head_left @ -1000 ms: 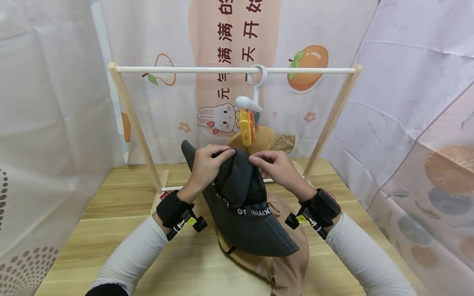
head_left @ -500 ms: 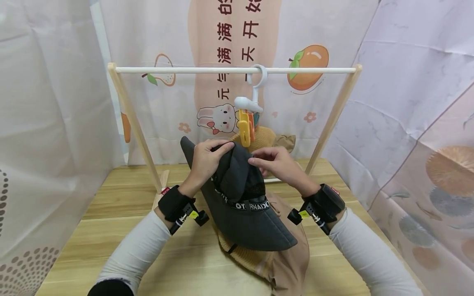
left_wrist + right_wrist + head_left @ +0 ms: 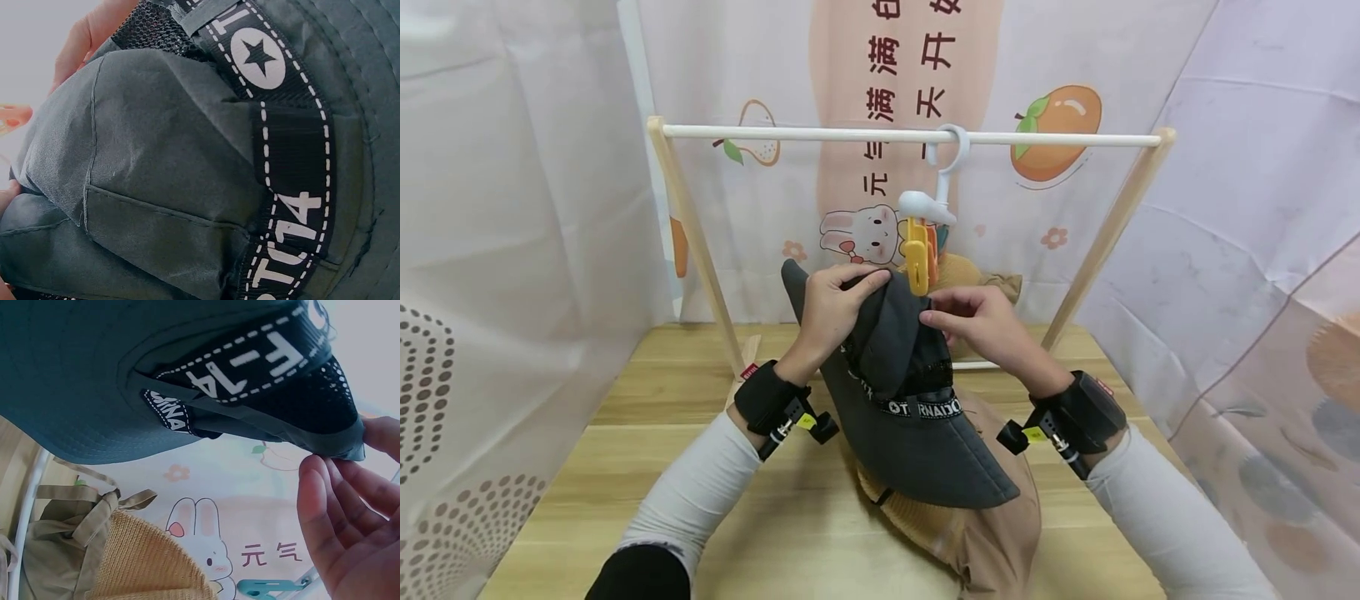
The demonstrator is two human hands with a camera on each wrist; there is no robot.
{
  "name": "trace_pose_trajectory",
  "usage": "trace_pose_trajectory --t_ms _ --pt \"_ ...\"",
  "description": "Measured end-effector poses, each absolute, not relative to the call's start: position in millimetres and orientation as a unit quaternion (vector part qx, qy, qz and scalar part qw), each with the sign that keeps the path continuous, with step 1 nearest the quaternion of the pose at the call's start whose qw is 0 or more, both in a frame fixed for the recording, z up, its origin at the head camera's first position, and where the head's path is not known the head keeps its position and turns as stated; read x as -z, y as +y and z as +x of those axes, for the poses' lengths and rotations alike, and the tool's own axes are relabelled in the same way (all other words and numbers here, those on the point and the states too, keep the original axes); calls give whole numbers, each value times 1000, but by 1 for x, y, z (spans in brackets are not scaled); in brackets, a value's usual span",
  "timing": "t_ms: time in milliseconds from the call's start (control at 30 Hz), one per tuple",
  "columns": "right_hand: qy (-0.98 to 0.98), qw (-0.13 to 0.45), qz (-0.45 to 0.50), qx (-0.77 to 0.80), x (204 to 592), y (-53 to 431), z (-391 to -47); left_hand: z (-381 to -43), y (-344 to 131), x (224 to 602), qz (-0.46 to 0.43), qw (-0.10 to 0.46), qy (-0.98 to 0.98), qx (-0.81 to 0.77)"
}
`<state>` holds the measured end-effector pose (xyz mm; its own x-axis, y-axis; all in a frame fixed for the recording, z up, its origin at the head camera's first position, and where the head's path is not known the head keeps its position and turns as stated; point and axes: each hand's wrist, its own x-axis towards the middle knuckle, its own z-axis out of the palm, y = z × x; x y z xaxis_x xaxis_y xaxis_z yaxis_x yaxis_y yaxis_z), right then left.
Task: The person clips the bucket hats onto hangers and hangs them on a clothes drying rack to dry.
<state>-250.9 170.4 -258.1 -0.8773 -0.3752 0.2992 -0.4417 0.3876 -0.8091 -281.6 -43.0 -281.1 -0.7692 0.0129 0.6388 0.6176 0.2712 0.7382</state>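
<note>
A dark grey brimmed hat hangs between both hands, its crown upward and a black lettered band around it. At the crown's upper left, my left hand pinches the fabric between thumb and fingers. My right hand pinches the crown's right edge; in the right wrist view its thumb and fingers meet at the fabric under a mesh panel. Just above the crown hangs a yellow clip from a white hanger. Whether clip and hat touch cannot be told. Folded cloth fills the left wrist view.
The hanger hooks over the white rail of a wooden-sided rack. Under the hat, a tan hat with straw-coloured knit lies on the wooden table. Another straw-coloured hat is behind the clips. Printed curtains enclose the table.
Both hands have raised the grey hat slightly, bringing its crown closer to the yellow clip. The head view has turned a little left, so the scene sits further right.
</note>
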Motion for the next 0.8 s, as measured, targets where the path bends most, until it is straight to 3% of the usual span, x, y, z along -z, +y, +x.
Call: trace_pose_trajectory --t_ms 567,800 --pt "-818 48 251 -516 242 159 -242 -274 -49 264 -203 272 -742 578" --pt "-795 18 203 -571 245 155 -244 -274 -52 254 -177 241 -778 552"
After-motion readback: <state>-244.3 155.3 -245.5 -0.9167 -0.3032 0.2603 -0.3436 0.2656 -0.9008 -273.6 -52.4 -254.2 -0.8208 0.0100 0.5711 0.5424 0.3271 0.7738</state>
